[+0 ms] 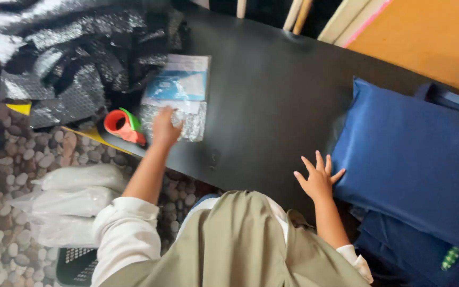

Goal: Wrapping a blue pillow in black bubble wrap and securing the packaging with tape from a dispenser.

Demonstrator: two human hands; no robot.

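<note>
Pressing our left hand [164, 127] flat on the bubble-wrap packet [179, 98], long axis running far; right hand [319, 178] splayed, empty, against the blue pillow [410, 159].

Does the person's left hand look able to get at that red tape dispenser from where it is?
Probably yes. The left hand rests on the bubble-wrapped packet, and the red tape dispenser sits just beside it near the black table edge. Nothing lies between them, so a short sideways move looks enough.
</note>
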